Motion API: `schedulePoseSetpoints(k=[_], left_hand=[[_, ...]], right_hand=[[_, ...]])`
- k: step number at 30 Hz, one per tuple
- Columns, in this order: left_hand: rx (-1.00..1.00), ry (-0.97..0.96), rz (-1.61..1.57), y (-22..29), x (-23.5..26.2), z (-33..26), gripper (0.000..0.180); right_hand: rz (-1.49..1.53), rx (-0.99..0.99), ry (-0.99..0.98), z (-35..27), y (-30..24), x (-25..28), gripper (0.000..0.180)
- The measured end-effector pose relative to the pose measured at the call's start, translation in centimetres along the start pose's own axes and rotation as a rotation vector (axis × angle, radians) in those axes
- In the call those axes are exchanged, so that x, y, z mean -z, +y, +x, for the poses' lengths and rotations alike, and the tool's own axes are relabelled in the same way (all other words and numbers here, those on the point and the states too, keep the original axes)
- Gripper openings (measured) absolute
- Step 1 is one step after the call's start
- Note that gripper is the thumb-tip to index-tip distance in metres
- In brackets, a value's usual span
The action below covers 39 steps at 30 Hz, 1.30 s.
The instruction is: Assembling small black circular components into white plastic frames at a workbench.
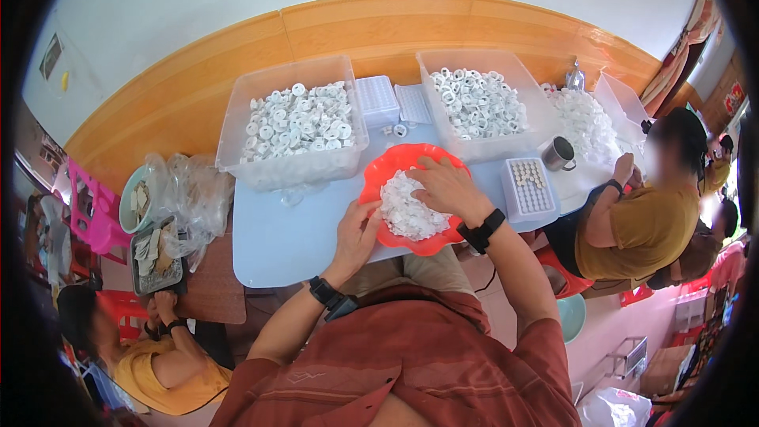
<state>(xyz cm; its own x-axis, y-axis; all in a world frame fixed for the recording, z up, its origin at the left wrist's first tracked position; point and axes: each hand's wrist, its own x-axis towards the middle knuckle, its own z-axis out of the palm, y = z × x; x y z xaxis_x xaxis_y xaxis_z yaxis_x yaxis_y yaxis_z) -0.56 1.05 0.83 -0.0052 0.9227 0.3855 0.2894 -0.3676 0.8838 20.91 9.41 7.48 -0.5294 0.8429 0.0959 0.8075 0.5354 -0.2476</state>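
A red scalloped bowl (431, 247) full of small, translucent white pieces (411, 209) is in front of me at the table's near edge. My left hand (357, 231) grips the bowl's left rim, thumb and fingers pressed against it. Over the bowl's right side reaches my right hand (449, 188), its bent fingers apart and touching the white pieces. Nothing shows held in those fingers, though their tips are partly hidden.
Two clear bins, left (229, 154) and right (545, 122), hold white ring-shaped parts. Between them are white trays (377, 97). A dotted rack (528, 209) and metal cup (559, 155) stand right. People sit at both sides. Plastic bags (190, 198) lie left.
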Motion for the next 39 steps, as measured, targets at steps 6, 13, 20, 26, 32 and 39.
schedulePoseSetpoints(k=[6, 13, 20, 26, 32, 39], left_hand=[[0.024, -0.015, 0.032, 0.0, 0.1, 0.0, 0.026], [0.02, -0.004, 0.028, 0.2, 0.0, -0.1, 0.026], [0.043, 0.042, 0.018, -0.7, 0.1, -0.5, 0.03], [0.039, 0.116, 0.017, 0.2, 0.0, -0.9, 0.035], [-0.053, 0.254, 0.202, 2.5, -0.3, -1.8, 0.034], [0.19, -0.066, -0.313, 8.3, -1.9, -0.3, 0.031]], right_hand=[[-0.069, -0.033, -0.148, 1.0, -0.5, -0.1, 0.038], [-0.005, 0.026, -0.068, 1.1, 1.5, -1.4, 0.033], [0.306, -0.025, 0.15, -0.8, 0.9, 2.4, 0.027], [0.544, -0.126, 0.213, -4.2, -0.3, 5.0, 0.028], [0.726, -0.162, 0.299, -6.5, -0.1, 4.9, 0.04], [0.792, -0.047, 0.355, -8.3, -1.2, 4.5, 0.039]])
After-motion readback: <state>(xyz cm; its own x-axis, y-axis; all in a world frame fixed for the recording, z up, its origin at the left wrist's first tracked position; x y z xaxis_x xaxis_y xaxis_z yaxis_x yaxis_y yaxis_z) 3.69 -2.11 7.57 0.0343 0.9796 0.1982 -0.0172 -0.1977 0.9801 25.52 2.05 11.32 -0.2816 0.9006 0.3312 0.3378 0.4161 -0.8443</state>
